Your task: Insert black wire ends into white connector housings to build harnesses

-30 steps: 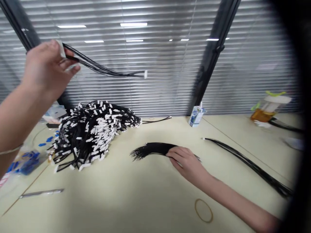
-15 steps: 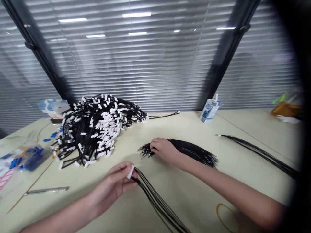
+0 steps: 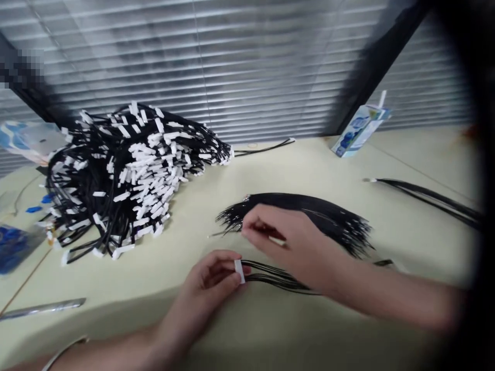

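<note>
My left hand (image 3: 211, 286) pinches the white connector (image 3: 239, 270) of a black wire harness (image 3: 276, 279) that trails right across the table. My right hand (image 3: 288, 242) hovers just above it, fingers pinched on a single thin black wire (image 3: 222, 233) drawn from the loose fan of black wires (image 3: 309, 211) lying behind. A big heap of black harnesses with white connectors (image 3: 127, 170) sits to the left.
A small drink carton (image 3: 359, 130) with a straw stands at the back right. Another harness (image 3: 429, 198) lies at the right, one more (image 3: 266, 148) by the blinds. A metal tool (image 3: 42, 308) lies front left, blue parts (image 3: 11, 245) at the left edge.
My left hand brought the harness down from the air onto the table. My right hand slid left along the loose wires and lifted one out. The view tilted downward.
</note>
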`<state>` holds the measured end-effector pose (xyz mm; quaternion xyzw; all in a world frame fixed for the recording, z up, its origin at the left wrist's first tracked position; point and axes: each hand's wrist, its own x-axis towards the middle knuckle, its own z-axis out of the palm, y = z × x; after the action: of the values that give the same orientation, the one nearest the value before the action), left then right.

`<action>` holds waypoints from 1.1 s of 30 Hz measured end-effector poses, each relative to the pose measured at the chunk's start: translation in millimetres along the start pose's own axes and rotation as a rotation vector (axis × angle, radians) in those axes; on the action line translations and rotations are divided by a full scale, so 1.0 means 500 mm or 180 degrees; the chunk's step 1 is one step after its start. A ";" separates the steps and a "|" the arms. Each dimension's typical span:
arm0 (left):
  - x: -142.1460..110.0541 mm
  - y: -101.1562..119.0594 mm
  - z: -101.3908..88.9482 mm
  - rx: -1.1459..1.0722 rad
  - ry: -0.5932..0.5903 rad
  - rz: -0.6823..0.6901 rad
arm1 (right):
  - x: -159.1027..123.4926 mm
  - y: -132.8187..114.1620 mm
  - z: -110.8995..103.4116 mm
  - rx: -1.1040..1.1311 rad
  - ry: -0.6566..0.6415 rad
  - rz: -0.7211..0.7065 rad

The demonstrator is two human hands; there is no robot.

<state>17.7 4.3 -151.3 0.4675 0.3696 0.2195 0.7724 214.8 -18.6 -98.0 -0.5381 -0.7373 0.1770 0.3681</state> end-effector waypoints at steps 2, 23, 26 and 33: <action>0.001 -0.001 -0.002 0.0186 -0.0089 0.0072 | -0.025 -0.008 0.025 0.0191 -0.0051 -0.0194; 0.011 0.011 -0.025 -0.0902 -0.0531 -0.0395 | -0.077 0.019 0.044 0.0384 -0.0220 -0.0201; 0.011 0.012 -0.027 -0.1079 -0.0666 -0.0358 | -0.083 0.019 0.041 0.0186 -0.0280 -0.0288; 0.013 0.011 -0.029 -0.1197 -0.0734 -0.0353 | -0.089 0.016 0.045 0.0521 -0.0371 -0.0283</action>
<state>10.5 19.4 -153.0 0.3164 0.2567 0.1869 0.8939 210.3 -53.7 -133.9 -0.4619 -0.7636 0.2511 0.3748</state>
